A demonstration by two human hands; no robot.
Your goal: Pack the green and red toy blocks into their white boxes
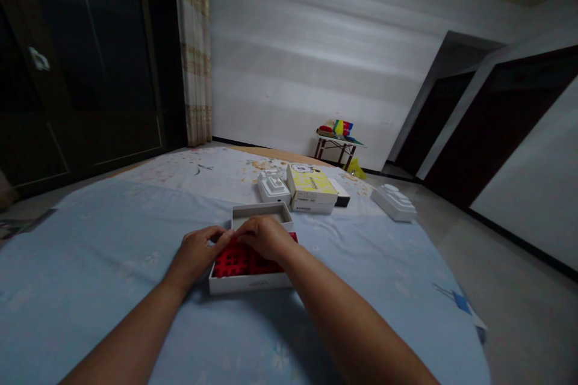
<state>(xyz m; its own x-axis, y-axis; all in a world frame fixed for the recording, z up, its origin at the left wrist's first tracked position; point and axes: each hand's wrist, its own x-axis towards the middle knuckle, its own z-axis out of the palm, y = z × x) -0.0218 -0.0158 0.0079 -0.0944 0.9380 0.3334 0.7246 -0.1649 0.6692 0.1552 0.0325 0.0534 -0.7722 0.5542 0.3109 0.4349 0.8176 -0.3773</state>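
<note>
In front of me a shallow white box (253, 283) holds red plastic pieces with square, grid-like holes (235, 260). My left hand (196, 254) is at the box's far left corner, thumb and forefinger closed at the edge of the red pieces. My right hand (266, 236) reaches over the box from the right, its fingers bent down and closed onto the red pieces near the left fingertips. The right hand and wrist hide part of the red pieces. Just behind stands an open, shallow box part with a grey inside (244, 212), partly covered by my right hand.
A light blue patterned cloth (112, 252) covers the table. Farther back are a white moulded object (273, 186), a yellow and white box (312, 189) and a dark-edged box (342, 197). Another white moulded object (394, 203) lies to the right. A small side table (338, 142) stands by the wall.
</note>
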